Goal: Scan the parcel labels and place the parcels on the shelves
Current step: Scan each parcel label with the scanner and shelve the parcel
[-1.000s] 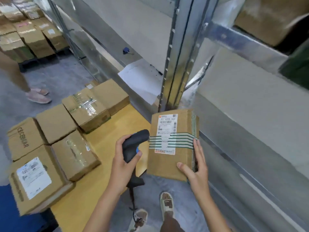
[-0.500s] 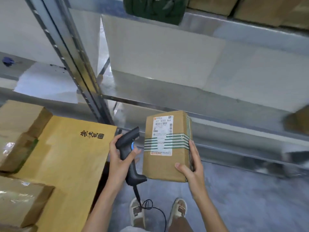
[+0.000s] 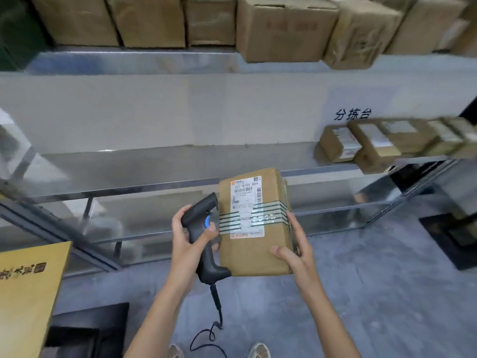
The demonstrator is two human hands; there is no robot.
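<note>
Head view — brown parcel [image 3: 254,223], green-striped tape.

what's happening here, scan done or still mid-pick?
A person stands facing metal shelving with a cardboard parcel in the right hand, label side up. The left hand grips a black corded handheld scanner right beside the parcel's left edge, thumb on its blue button. The parcel is not yet on a shelf. The middle shelf ahead is mostly bare, with small boxes at its right end. Whether the scan has registered cannot be told.
</note>
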